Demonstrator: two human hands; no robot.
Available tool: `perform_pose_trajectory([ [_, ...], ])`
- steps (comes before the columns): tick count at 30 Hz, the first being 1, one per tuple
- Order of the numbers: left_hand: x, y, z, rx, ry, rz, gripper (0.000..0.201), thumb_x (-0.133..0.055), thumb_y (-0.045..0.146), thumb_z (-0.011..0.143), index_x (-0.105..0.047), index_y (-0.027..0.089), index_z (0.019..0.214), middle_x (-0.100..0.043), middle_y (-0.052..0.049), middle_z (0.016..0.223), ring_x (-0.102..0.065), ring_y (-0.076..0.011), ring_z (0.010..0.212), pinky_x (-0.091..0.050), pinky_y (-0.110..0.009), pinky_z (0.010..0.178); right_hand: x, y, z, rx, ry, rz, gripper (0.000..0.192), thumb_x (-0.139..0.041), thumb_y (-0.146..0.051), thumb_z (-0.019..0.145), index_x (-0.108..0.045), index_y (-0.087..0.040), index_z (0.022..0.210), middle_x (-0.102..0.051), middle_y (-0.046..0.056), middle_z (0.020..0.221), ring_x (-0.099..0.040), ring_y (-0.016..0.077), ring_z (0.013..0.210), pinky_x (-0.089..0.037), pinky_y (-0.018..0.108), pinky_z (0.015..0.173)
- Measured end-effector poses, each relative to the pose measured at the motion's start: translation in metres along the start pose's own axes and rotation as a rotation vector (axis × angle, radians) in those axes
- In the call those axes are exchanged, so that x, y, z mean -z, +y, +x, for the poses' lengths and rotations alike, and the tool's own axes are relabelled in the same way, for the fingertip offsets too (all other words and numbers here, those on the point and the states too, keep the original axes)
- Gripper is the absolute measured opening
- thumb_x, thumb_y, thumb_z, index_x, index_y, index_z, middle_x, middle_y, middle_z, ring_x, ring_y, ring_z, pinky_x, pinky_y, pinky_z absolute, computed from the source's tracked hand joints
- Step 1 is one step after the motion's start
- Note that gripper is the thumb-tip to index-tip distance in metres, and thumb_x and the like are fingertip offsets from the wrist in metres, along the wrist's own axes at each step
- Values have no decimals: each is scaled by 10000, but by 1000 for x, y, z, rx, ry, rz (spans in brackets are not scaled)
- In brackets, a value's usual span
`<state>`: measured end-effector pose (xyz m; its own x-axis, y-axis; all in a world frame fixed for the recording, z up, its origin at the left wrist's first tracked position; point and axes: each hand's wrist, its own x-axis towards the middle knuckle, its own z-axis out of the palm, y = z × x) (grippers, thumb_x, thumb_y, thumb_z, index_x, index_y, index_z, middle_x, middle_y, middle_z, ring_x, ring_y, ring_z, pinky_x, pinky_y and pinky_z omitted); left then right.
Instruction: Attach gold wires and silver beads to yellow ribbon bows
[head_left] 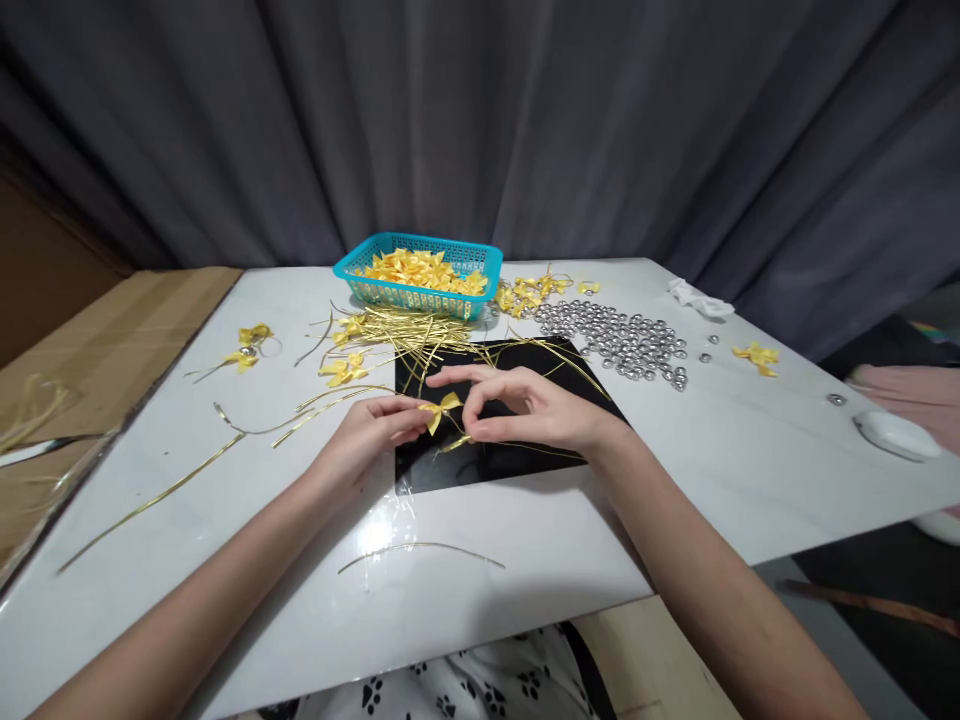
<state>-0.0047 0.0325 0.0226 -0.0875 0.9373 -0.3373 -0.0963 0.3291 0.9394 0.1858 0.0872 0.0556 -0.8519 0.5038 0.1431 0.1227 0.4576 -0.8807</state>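
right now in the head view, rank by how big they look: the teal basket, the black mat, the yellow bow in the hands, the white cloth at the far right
1. black mat, largest.
2. teal basket; it sits farther from the camera, so the gap may be overstated.
3. white cloth, far and crumpled.
4. yellow bow, pinched between left hand and right hand; looks close to the cloth, so this order is unsure.

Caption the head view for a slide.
Both hands, left and right, pinch a yellow bow with gold wire over a black mat.

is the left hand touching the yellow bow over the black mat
Touching. The head view shows the left hand pinching the yellow bow at its fingertips, no gap between them.
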Motion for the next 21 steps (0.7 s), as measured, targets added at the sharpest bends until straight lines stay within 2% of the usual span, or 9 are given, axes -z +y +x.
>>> perform_pose_trajectory([
  [2, -1, -1, 0, -6, -20, 3, 162, -767, 256, 583, -719, 153, 698, -673, -53, 718, -596, -161, 751, -447, -280, 741, -6, 3, 3, -55, 115, -45, 71, -611, -171, 810, -636, -151, 747, -538, 88, 1272, -499, 185, 1188, -349, 384, 1004],
  [5, -1, -3, 0, -16, -49, 24, 148, -758, 262, 595, -714, 153, 685, -662, -53, 708, -582, -154, 719, -447, -273, 700, -18, 12, 10, -117, 260, -138, 91, -617, -142, 783, -634, -141, 693, -619, 94, 1104, -563, 187, 1072, -390, 372, 943],
  [8, 0, -4, 0, -24, -64, 33, 136, -752, 263, 605, -708, 154, 673, -660, -51, 712, -572, -140, 702, -440, -255, 674, -27, 20, 15, -146, 299, -120, 82, -599, -128, 767, -624, -135, 689, -660, 77, 935, -613, 165, 871, -456, 323, 807],
  [11, 1, -3, 0, -40, -63, 42, 131, -744, 260, 610, -714, 156, 684, -661, -48, 707, -572, -133, 690, -435, -244, 657, -29, 21, 15, -227, 310, -121, 67, -577, -142, 778, -632, -128, 744, -669, 68, 816, -603, 148, 716, -470, 290, 676],
  [12, 1, -2, 0, -42, -55, 47, 131, -740, 262, 612, -716, 156, 686, -662, -49, 703, -573, -134, 686, -436, -245, 653, -28, 20, 14, -226, 312, -146, 66, -579, -139, 778, -634, -130, 742, -670, 71, 829, -604, 154, 739, -471, 301, 700],
  [14, 0, -1, 0, -41, -33, 62, 126, -733, 260, 608, -716, 154, 674, -659, -48, 682, -577, -139, 669, -441, -251, 646, -26, 15, 12, -149, 292, -204, 62, -609, -138, 771, -637, -144, 716, -665, 82, 957, -596, 183, 909, -448, 356, 842],
  [17, -1, 0, -1, -45, -15, 91, 110, -725, 245, 593, -705, 149, 642, -652, -39, 647, -577, -140, 641, -447, -258, 646, -22, 8, 8, 11, 174, -164, 46, -636, -171, 785, -649, -170, 740, -585, 67, 1206, -494, 200, 1164, -346, 417, 1002],
  [19, -1, -1, 0, -43, -33, 100, 113, -725, 241, 583, -701, 148, 642, -659, -37, 658, -585, -144, 653, -451, -262, 664, -22, 7, 8, 17, 169, -121, 55, -622, -190, 805, -647, -169, 760, -559, 72, 1245, -479, 193, 1192, -333, 416, 1016],
  [21, -1, -2, 0, -25, -66, 84, 124, -722, 249, 592, -704, 149, 662, -668, -40, 681, -599, -149, 686, -459, -267, 699, -24, 11, 10, -46, 238, -141, 77, -617, -175, 799, -638, -149, 730, -577, 99, 1201, -509, 196, 1152, -348, 403, 1002],
])
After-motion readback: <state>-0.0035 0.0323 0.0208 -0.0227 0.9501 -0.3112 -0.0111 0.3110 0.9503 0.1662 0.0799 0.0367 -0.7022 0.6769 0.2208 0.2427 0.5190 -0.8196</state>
